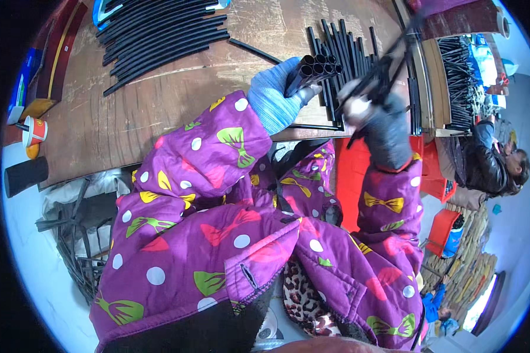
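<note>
My left hand (271, 100), in a light blue knit glove, is closed round a small bundle of black tubes (317, 68) with their hollow ends turned up at me. Just to its right, my right hand (386, 132) wears a dark grey glove and is blurred by motion. Thin black rods (391, 62) slant up from its fingers, smeared too, so their exact kind is unclear. Behind the bundle, a pile of loose black tubes (347, 50) lies on the worn wooden table (188, 109). A wide row of longer black tubes (159, 50) covers the table's far left.
A paper cup (35, 130) and a dark cylinder (26, 176) are at the left edge. Beyond the table's right end are stacked black rods (458, 82) and another person (494, 159). Red containers (443, 232) stand lower right. A red surface (348, 182) shows below the table edge.
</note>
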Tool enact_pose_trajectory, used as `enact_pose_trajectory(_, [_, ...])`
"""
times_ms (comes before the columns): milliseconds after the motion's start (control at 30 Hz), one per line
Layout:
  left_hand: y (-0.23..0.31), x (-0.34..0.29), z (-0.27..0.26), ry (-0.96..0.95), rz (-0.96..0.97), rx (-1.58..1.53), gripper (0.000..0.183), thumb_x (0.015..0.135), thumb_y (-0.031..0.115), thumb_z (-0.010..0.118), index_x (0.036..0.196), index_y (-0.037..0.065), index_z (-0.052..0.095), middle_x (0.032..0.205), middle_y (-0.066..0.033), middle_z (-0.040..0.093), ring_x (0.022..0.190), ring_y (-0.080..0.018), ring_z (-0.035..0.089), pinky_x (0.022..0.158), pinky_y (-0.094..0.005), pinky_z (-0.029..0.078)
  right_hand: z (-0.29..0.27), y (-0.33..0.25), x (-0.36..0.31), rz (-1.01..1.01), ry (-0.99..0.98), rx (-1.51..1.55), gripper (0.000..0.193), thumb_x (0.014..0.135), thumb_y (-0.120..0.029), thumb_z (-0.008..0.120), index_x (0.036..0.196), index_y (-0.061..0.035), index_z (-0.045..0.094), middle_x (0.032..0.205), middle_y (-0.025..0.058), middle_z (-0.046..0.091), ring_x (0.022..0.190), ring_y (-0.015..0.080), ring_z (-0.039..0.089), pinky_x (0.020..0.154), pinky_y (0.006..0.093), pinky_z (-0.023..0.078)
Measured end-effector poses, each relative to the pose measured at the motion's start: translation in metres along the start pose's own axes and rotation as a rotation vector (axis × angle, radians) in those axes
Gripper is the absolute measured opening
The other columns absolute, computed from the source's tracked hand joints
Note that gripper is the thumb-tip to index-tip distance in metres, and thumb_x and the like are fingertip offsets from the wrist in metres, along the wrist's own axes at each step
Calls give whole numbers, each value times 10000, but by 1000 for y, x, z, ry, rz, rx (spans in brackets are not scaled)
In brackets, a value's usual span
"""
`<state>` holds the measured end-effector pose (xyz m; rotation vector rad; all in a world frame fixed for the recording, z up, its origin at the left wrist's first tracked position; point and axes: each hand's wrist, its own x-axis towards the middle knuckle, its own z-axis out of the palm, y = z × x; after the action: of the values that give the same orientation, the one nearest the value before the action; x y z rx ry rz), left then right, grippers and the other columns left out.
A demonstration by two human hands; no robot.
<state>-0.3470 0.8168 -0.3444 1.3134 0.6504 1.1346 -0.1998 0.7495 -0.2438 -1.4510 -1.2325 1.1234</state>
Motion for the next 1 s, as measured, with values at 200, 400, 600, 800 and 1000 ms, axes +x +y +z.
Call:
enact_pose_trajectory(200, [2,2,1,-72,-163,107,253,769,67,641,1012,52,571,865,-6,604,764,-58,529,681,-212,444,22,-43,12,-419,334,-130,253,711,-84,661,934,8,586,728,37,573,531,72,486,457,175,353])
enact_pose_trajectory(400, [-1,1,3,-52,-81,69,273,755,72,659,1009,39,564,886,-27,612,792,-66,538,704,-222,453,37,-38,19,-440,230,-141,162,714,-70,672,865,-20,644,757,22,603,595,56,516,525,176,390])
enact_pose_trajectory(600, [2,0,1,-83,-74,158,297,740,65,670,1012,23,559,893,-41,621,810,-81,558,729,-227,457,31,-39,15,-453,195,-357,161,715,-63,668,870,-25,648,769,22,618,631,63,531,547,186,410])
enact_pose_trajectory(800, [1,-1,3,-68,-43,173,328,738,59,669,1040,17,548,922,-53,621,834,-93,563,750,-236,456,34,-37,15,-373,187,-192,162,705,-81,682,857,-32,653,739,11,609,582,52,511,500,178,381])
enact_pose_trajectory(1000, [-8,-2,5,-57,-20,105,319,743,54,660,1036,4,543,938,-65,618,838,-94,566,759,-238,457,35,-38,13,-339,221,-209,166,695,-76,691,851,-32,655,739,11,606,559,49,502,457,184,366])
